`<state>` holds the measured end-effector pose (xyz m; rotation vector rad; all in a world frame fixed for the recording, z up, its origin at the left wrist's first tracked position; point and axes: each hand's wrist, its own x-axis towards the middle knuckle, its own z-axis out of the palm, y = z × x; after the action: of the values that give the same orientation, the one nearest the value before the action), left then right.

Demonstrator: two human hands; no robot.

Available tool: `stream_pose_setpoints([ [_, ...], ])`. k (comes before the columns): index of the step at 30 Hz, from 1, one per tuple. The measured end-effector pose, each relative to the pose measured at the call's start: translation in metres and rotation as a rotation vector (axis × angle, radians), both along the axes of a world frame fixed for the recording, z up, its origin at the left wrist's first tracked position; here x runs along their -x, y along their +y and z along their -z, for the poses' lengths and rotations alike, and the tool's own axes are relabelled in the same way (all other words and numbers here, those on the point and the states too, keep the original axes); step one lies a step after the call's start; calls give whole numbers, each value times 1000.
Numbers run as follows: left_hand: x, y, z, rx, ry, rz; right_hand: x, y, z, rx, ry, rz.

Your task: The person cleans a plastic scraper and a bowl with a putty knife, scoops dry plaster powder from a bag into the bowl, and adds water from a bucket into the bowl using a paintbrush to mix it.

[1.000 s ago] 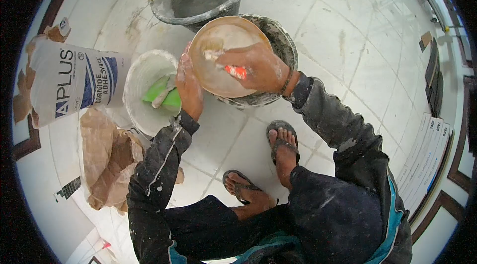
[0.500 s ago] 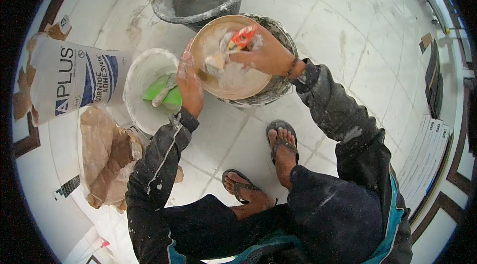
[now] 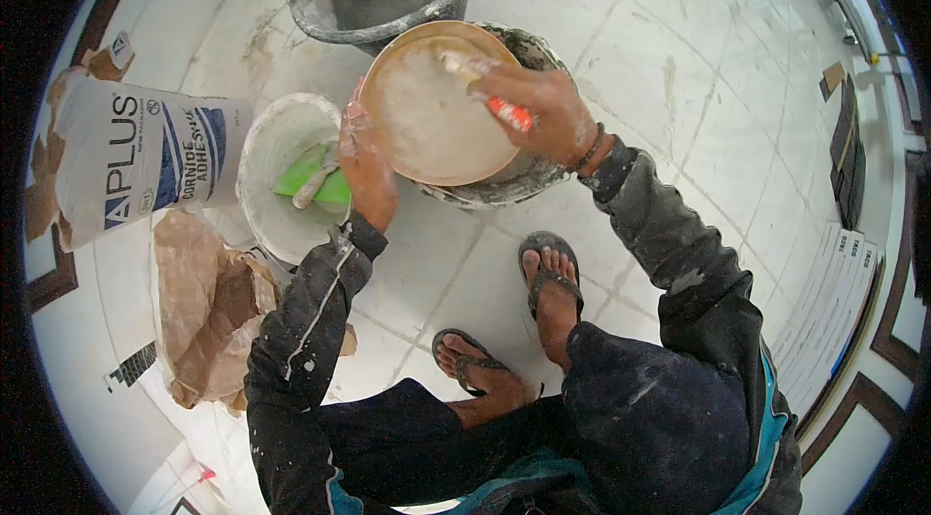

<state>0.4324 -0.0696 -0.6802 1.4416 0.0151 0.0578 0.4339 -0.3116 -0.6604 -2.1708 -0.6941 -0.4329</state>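
Observation:
My left hand [image 3: 369, 166] is wrapped around the left rim of a round tan basin [image 3: 441, 151] with cloudy, whitish liquid in it. The basin is over a plaster-crusted bucket [image 3: 529, 187]; whether it rests on it I cannot tell. In my right hand [image 3: 551, 117] is a paintbrush [image 3: 508, 113] with a red handle, its pale bristle end pointing into the basin. Just left of my left hand stands a white bucket [image 3: 254, 166] holding a green scraper or float [image 3: 303, 174] with a whitish handle.
A large grey tub [image 3: 383, 30] stands behind the basin. To the left lie a cornice adhesive bag [image 3: 136, 151] and crumpled brown paper [image 3: 189, 302]. Dark strips [image 3: 846, 161] and a white printed panel [image 3: 824, 302] are along the right wall. My sandalled feet are on the tiled floor [image 3: 669, 127].
My right hand has moved right and turned, so the brush's red handle now points down and right and its bristles up and left. My left hand stays at the basin's rim.

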Motion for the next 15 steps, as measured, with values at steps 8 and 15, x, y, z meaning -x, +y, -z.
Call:
stream_pose_setpoints([
  [8, -3, 12, 22, -106, 26, -78, 36, 8, -23, 27, 268, -318],
  [15, -1, 2, 4, -8, -39, -21, 24, 2, -42, -217, 305, -336],
])
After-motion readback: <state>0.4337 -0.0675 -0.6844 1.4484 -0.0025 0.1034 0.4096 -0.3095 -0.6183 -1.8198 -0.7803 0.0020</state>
